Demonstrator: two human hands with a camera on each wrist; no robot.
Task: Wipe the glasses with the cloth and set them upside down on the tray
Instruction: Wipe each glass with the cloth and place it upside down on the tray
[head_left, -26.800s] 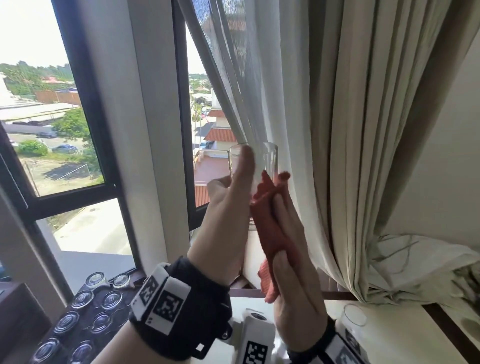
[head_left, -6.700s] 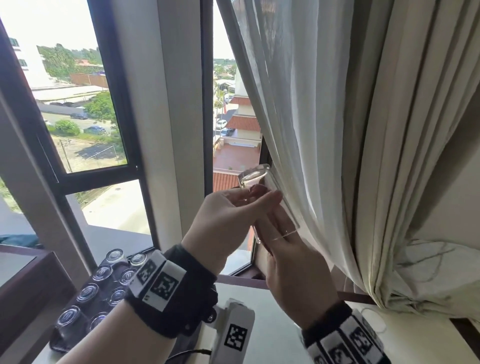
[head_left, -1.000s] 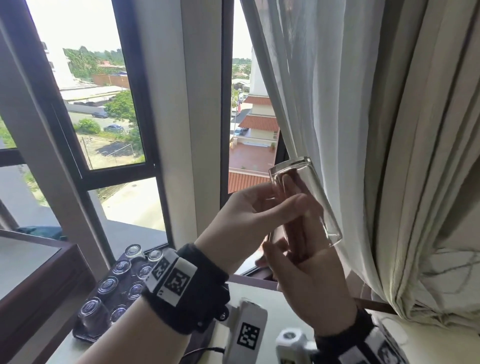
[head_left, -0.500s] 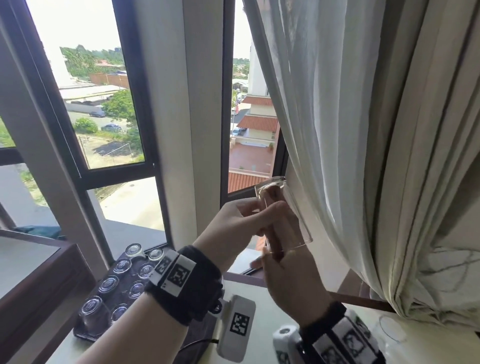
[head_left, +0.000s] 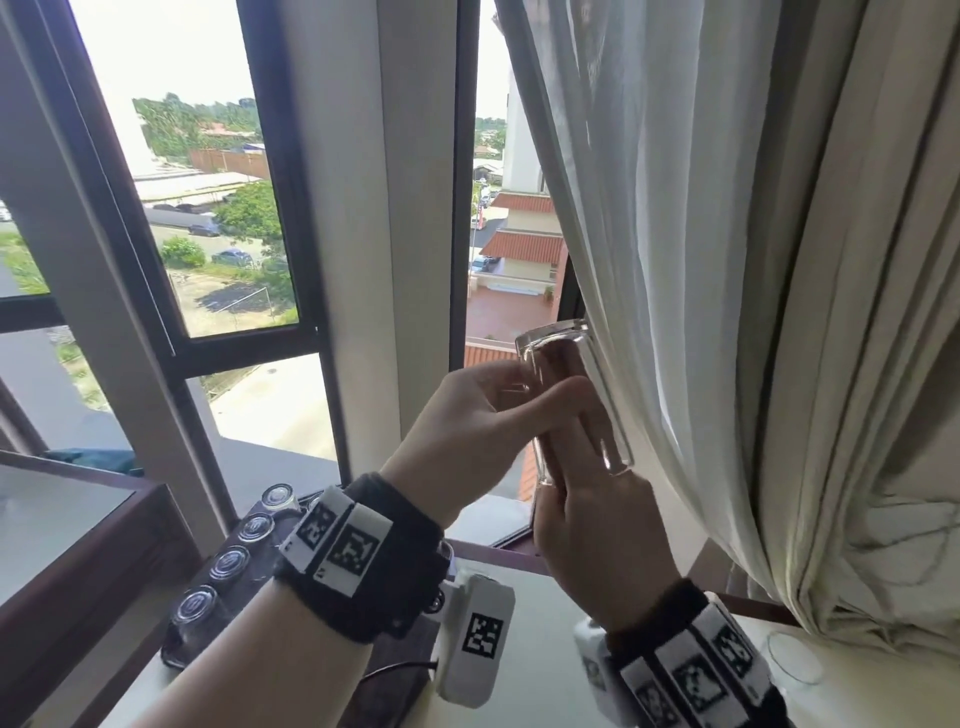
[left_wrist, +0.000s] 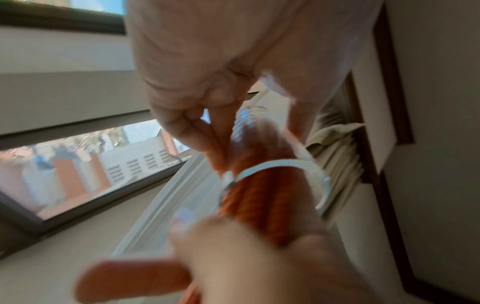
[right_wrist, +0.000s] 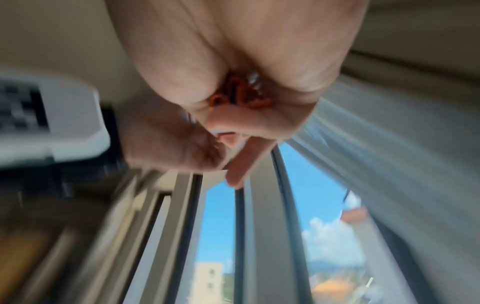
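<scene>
The right hand (head_left: 597, 525) has its fingers pushed up inside the glass (head_left: 571, 400), wrapped in the orange cloth (left_wrist: 262, 197). The left hand (head_left: 467, 436) pinches the glass wall, base up, long axis near vertical. Down-left of that grip waits the tray (head_left: 218, 613). Only the left wrist view shows the cloth plainly.

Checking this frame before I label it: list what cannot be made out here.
- Cloth: head view, mostly hidden inside the glass behind the right hand.
- Tray: head view, its right part covered by the left hand and wristband.
- Right wrist view: motion blur smears everything beyond the palm.
</scene>
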